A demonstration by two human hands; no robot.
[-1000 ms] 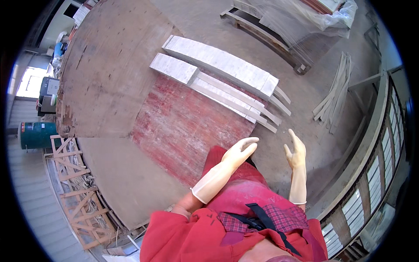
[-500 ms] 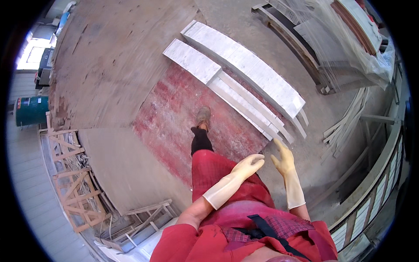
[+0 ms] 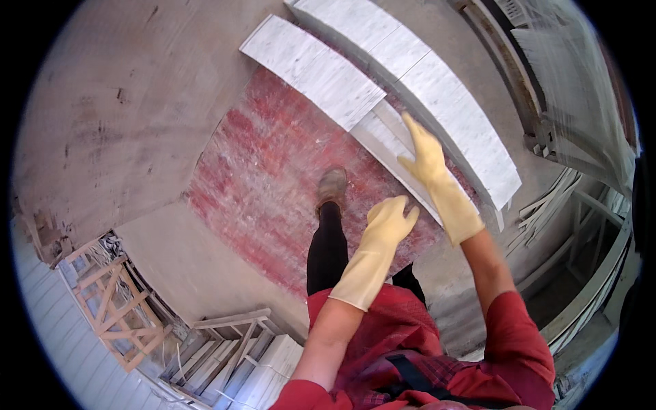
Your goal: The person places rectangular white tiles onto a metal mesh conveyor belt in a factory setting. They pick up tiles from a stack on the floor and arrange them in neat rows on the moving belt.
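Both hands wear long cream rubber gloves. My right hand (image 3: 429,158) is stretched out over the low pale strips (image 3: 374,133) at the end of the nearer white slab stack; whether it touches them I cannot tell. Its fingers and thumb are apart. My left hand (image 3: 391,220) hovers closer to my body, beside those strips, with thumb and fingers spread and nothing held. The nearer stack of white, grey-veined slabs (image 3: 311,67) stops at a step where the strips begin. Behind it runs a longer row of similar slabs (image 3: 447,92).
A worn red sheet (image 3: 263,171) lies on the floor under my boot (image 3: 332,186). Wooden crate frames (image 3: 119,307) stand at left, with packed slabs (image 3: 270,359) lower down. Loose strips (image 3: 547,208) lie at right. Plastic-wrapped goods (image 3: 574,89) stand at upper right.
I have stepped closer and leaned toward the slabs. My right hand has reached forward over the low strips, and my left hand has also moved forward, off my apron.
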